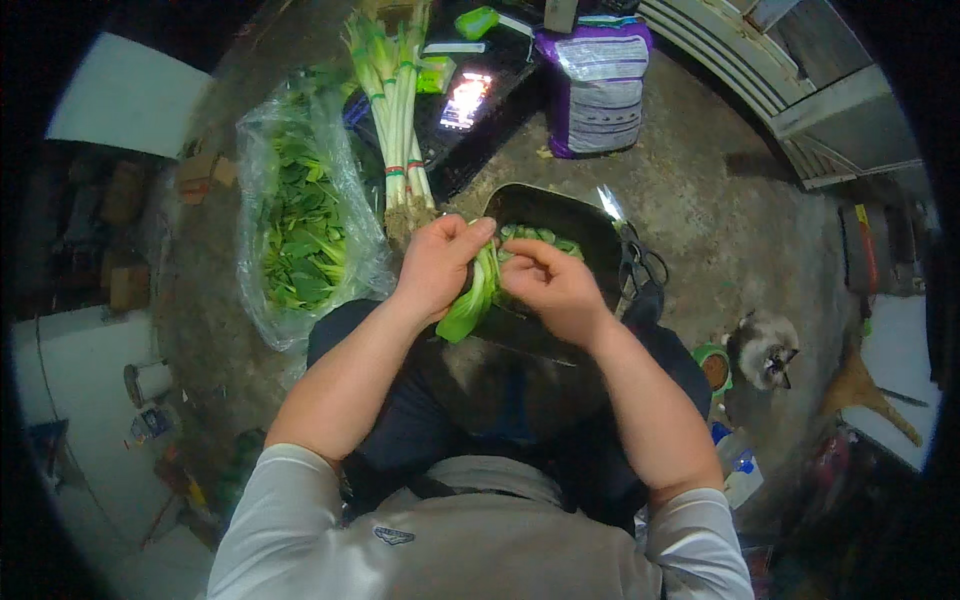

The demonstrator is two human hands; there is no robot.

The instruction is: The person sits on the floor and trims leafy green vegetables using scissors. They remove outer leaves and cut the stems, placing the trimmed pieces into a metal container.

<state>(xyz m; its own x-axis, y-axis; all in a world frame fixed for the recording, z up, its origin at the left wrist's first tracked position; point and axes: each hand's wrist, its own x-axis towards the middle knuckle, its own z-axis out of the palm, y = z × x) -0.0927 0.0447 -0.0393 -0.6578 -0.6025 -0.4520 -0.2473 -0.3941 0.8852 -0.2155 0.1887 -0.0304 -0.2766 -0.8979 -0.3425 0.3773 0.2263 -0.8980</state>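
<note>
My left hand (444, 259) grips a bunch of leafy greens (469, 304), its broad leaf hanging down and its pale stems up by my thumb. Against the right side of that bunch, my right hand (551, 281) has its fingers bent; whether they pinch a stem is hidden. Both hands are over a dark rectangular tub (592, 214), where cut green pieces (541, 236) lie. Black-handled scissors (637, 259) rest at the tub's right edge, blades pointing up and left. Left of my hands, an open clear plastic bag (251, 195) holds more leafy greens (304, 247).
Banded leeks or large green onions (397, 127) lie beyond my left hand, beside a lit phone (466, 101) on a dark surface. A purple and white sack (604, 90) stands on the concrete floor. At right are a cat (763, 349) and a green bowl of kibble (714, 367).
</note>
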